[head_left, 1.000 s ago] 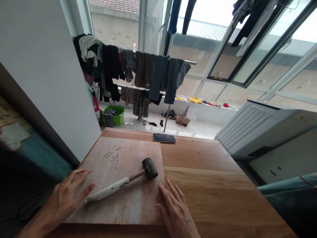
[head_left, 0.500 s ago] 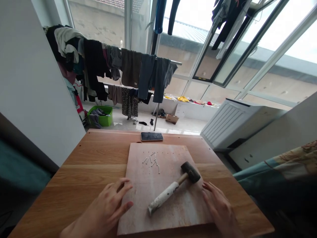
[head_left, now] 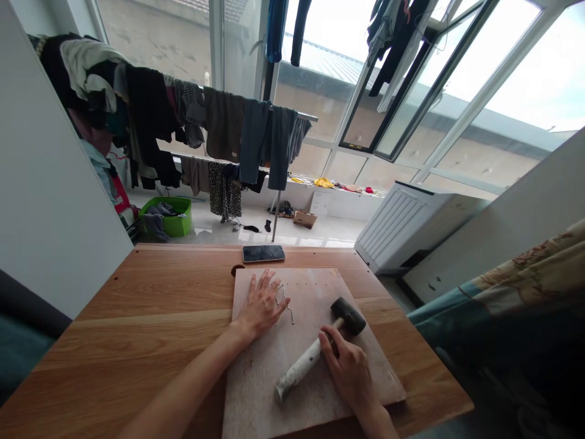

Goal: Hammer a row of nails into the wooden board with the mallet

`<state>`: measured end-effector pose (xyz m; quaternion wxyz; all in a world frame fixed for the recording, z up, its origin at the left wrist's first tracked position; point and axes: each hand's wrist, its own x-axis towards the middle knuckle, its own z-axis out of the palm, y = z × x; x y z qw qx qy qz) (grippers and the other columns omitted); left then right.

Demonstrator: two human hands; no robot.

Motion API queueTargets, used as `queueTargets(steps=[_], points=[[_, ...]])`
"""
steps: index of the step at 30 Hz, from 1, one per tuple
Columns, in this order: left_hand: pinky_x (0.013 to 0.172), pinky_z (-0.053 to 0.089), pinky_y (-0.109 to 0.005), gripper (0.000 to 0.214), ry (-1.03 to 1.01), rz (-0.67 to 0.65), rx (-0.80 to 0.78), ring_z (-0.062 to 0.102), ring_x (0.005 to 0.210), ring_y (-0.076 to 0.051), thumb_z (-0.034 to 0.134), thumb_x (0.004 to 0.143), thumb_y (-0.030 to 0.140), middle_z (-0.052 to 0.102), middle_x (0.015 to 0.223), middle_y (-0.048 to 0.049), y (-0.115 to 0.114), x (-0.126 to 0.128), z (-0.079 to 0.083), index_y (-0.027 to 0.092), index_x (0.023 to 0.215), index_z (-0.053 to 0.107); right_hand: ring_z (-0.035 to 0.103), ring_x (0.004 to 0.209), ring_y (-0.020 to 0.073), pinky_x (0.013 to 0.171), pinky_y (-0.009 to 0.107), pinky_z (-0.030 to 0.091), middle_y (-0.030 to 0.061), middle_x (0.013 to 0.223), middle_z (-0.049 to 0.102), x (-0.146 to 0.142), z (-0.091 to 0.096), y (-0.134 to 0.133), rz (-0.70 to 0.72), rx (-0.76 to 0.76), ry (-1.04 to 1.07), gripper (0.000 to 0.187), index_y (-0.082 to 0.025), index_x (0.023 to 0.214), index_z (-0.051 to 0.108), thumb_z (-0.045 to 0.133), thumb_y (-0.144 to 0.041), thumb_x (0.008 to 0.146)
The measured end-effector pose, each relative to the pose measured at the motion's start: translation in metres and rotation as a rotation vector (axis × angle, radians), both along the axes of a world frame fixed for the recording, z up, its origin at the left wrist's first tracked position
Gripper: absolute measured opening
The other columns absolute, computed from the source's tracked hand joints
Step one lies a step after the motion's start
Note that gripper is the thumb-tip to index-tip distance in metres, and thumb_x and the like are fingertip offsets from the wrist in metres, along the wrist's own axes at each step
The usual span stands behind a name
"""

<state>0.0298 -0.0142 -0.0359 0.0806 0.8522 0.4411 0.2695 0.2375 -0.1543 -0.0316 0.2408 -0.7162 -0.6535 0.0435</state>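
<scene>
Two hands of mine are on a pale wooden board (head_left: 256, 390). My right hand (head_left: 350, 372) closes its fingers around the white-painted wooden handle (head_left: 299, 366) of a black rubber mallet (head_left: 348, 316) (heavy at the head, so better held toward the handle's end). My left hand (head_left: 261, 306) lies open, just beside thin steel nails (head_left: 291, 315).

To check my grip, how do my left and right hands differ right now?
The left hand lies flat with fingers spread, while the right hand is curled. The left hand sits by the nails, the right hand on the white mallet handle. Both are bare, on the wooden board.
</scene>
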Motion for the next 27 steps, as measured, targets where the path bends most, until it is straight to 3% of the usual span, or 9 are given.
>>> queueTargets(steps=[4, 7, 10, 14, 17, 20, 23, 27], points=[[0.119, 0.023, -0.058, 0.041, 0.021, 0.004, -0.038, 0.030, 0.146, -0.031, 0.045, 0.099, 0.041, 0.044, 0.150, -0.0182, 0.008, 0.001, -0.005, 0.017, 0.131, 0.053, 0.074, 0.073, 0.0277, 0.068, 0.033, 0.053, 0.0090, 0.077, 0.076, 0.003, 0.000, 0.009, 0.008, 0.013, -0.026, 0.054, -0.019, 0.107, 0.071, 0.031, -0.056, 0.101], [0.118, 0.025, -0.056, 0.034, 0.032, 0.008, -0.063, 0.037, 0.141, -0.030, 0.046, 0.098, 0.036, 0.049, 0.146, -0.0171, 0.017, 0.005, 0.002, 0.016, 0.124, 0.057, 0.074, 0.073, 0.0275, 0.067, 0.033, 0.052, 0.0089, 0.076, 0.076, 0.007, 0.003, 0.019, -0.003, 0.016, -0.011, 0.053, -0.020, 0.106, 0.071, 0.032, -0.056, 0.101], [0.109, 0.038, -0.048, 0.024, 0.029, 0.070, -0.056, 0.050, 0.124, -0.028, 0.049, 0.096, 0.032, 0.058, 0.128, -0.0148, 0.023, 0.009, 0.013, 0.016, 0.108, 0.063, 0.073, 0.071, 0.0261, 0.063, 0.031, 0.051, 0.0054, 0.071, 0.074, 0.012, 0.005, 0.027, -0.025, 0.004, 0.087, 0.047, -0.023, 0.098, 0.071, 0.037, -0.056, 0.099], [0.093, 0.048, -0.041, 0.022, 0.178, 0.112, -0.113, 0.056, 0.109, -0.029, 0.057, 0.088, 0.031, 0.059, 0.114, -0.0157, 0.036, 0.017, 0.031, 0.014, 0.098, 0.066, 0.065, 0.049, 0.0216, 0.049, 0.029, 0.049, -0.0036, 0.050, 0.060, 0.017, 0.012, 0.029, -0.024, -0.077, 0.444, 0.032, -0.026, 0.086, 0.059, 0.046, -0.054, 0.093], [0.091, 0.049, -0.040, 0.023, 0.293, 0.090, -0.218, 0.058, 0.110, -0.031, 0.062, 0.081, 0.028, 0.060, 0.114, -0.0181, 0.050, 0.026, 0.042, 0.012, 0.095, 0.070, 0.069, 0.055, 0.0215, 0.048, 0.030, 0.053, 0.0006, 0.071, 0.071, 0.021, 0.021, 0.028, -0.049, -0.134, 0.849, 0.020, -0.026, 0.091, 0.045, 0.047, -0.046, 0.089], [0.091, 0.050, -0.038, 0.018, 0.315, 0.063, -0.292, 0.060, 0.108, -0.030, 0.069, 0.073, 0.023, 0.063, 0.112, -0.0171, 0.061, 0.032, 0.050, 0.013, 0.087, 0.072, 0.072, 0.069, 0.0202, 0.050, 0.027, 0.053, 0.0050, 0.094, 0.072, 0.033, 0.030, 0.027, -0.129, -0.127, 1.093, 0.028, -0.026, 0.099, 0.038, 0.056, -0.041, 0.083], [0.087, 0.050, -0.033, 0.014, 0.256, 0.053, -0.315, 0.064, 0.101, -0.028, 0.071, 0.069, 0.020, 0.068, 0.103, -0.0150, 0.064, 0.036, 0.051, 0.014, 0.081, 0.072, 0.068, 0.064, 0.0163, 0.046, 0.022, 0.049, 0.0025, 0.093, 0.068, 0.051, 0.032, 0.034, -0.134, -0.104, 1.085, 0.036, -0.026, 0.100, 0.037, 0.062, -0.038, 0.077], [0.073, 0.050, -0.028, 0.009, 0.090, 0.046, -0.352, 0.068, 0.080, -0.021, 0.063, 0.077, 0.020, 0.072, 0.081, -0.0099, 0.062, 0.055, 0.042, 0.015, 0.079, 0.071, 0.058, 0.046, 0.0130, 0.038, 0.023, 0.044, -0.0014, 0.084, 0.066, 0.071, 0.025, 0.053, -0.166, -0.120, 0.885, 0.041, -0.025, 0.106, 0.034, 0.059, -0.031, 0.073]])
